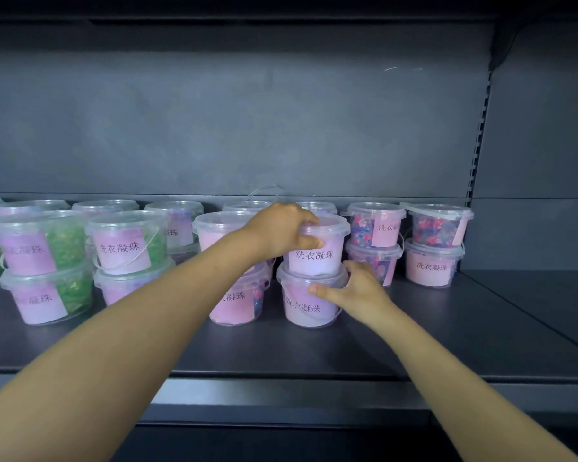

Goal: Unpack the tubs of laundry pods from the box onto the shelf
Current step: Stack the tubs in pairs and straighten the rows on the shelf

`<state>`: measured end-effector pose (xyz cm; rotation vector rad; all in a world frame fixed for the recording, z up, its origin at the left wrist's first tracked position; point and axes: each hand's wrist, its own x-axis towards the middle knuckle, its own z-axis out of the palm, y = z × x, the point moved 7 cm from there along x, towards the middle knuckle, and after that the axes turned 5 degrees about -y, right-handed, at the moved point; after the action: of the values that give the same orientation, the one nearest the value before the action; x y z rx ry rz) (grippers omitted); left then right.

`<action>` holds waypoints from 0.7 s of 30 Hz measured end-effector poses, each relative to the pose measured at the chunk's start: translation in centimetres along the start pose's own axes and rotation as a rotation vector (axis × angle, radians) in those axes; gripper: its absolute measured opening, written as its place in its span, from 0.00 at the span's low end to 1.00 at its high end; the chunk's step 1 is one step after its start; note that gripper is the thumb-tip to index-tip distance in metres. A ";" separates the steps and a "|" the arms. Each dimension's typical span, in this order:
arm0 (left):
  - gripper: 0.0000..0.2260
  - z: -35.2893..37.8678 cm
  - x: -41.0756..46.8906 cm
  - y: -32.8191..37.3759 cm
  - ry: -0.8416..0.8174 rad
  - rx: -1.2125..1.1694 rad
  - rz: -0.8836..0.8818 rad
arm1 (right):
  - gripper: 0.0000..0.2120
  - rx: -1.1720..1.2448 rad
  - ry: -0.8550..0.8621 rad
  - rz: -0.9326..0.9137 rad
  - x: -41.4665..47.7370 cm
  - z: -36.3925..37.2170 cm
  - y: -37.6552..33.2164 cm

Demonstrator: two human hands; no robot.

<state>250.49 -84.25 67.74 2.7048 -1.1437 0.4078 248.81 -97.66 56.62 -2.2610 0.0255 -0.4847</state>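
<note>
At the far left of the dark shelf (pixel 447 328) you have the green tubs (pixel 44 261), two high, each with a pink label on the front. More stacks stand behind them, near the back wall (pixel 281 128).

Next comes a pink stack (pixel 237 305); your left forearm crosses in front of it and hides a part.

Your left hand (pixel 281 233) grips the upper tub (pixel 317 255), with the fingers curled over its lid and the thumb on its front side. This tub sits upright on the lower tub (pixel 309 301), which stands on the shelf just beside the pink stack.

Your right hand (pixel 357 288) holds the lower tub at its lid. The thumb lies on the front of the rim and the fingers go round the right side.

To the right stand the tubs with blue and pink pods (pixel 437 228), in two stacks of two, near the back.
</note>
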 end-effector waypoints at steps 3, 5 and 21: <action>0.24 -0.3 -0.1 0.1 -0.020 -0.008 0.001 | 0.37 0.022 0.008 -0.023 0.2 0.1 0.1; 0.24 -0.5 -0.1 -0.1 -0.057 -0.029 0.007 | 0.29 0.088 -0.043 -0.035 0.4 0.0 -0.1; 0.24 0.4 -0.7 -0.9 0.018 0.018 -0.037 | 0.22 0.130 -0.200 0.037 -0.6 -0.6 -1.8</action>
<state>250.70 -83.23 67.08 2.7278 -1.0888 0.4384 247.76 -96.73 58.06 -2.1672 -0.0644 -0.2321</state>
